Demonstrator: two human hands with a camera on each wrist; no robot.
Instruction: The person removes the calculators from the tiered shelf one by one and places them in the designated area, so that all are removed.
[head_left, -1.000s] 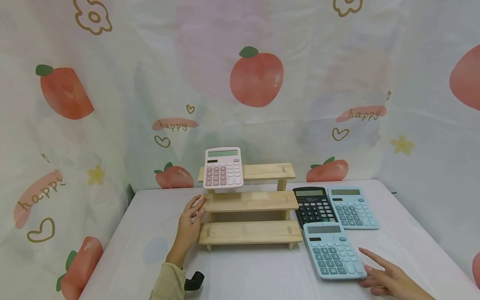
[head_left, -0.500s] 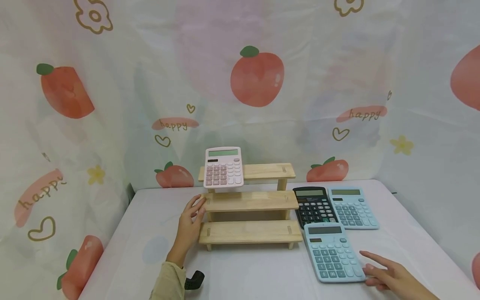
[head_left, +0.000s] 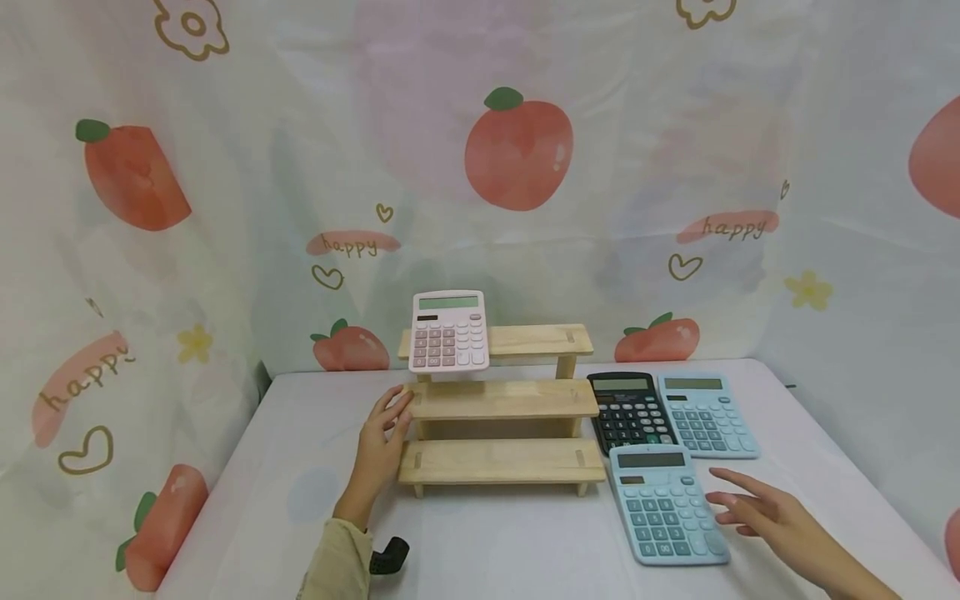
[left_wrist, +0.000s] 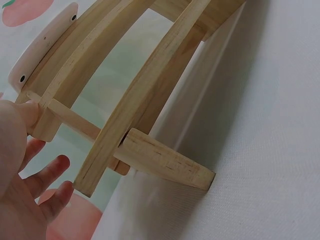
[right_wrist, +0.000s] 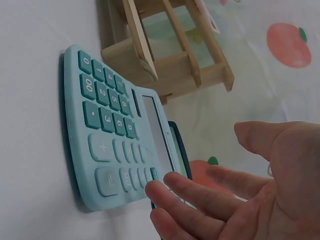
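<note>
A three-tier wooden display stand (head_left: pixel 502 462) stands on the white table, with a pink calculator (head_left: pixel 448 332) propped on its top tier. My left hand (head_left: pixel 381 450) touches the left end of the middle tier; in the left wrist view the thumb (left_wrist: pixel 29 112) lies against that board and the other fingers are loosely extended. Right of the stand lies a light blue calculator (head_left: pixel 667 508), face up. My right hand (head_left: pixel 776 517) hovers at its right edge, fingers spread and holding nothing; the right wrist view shows the palm (right_wrist: pixel 295 175) close to the calculator's far side.
Behind the near calculator lie a black calculator (head_left: pixel 632 412) and a second light blue one (head_left: pixel 708 417), side by side. A black curved object (head_left: pixel 390 556) is beside the left sleeve (head_left: pixel 337 562). A fruit-patterned curtain (head_left: pixel 600 275) rises behind the table.
My right hand has moved slightly up and left, away from the near blue calculator's lower right corner. That calculator shifted a little toward me earlier. My left hand stays at the stand.
</note>
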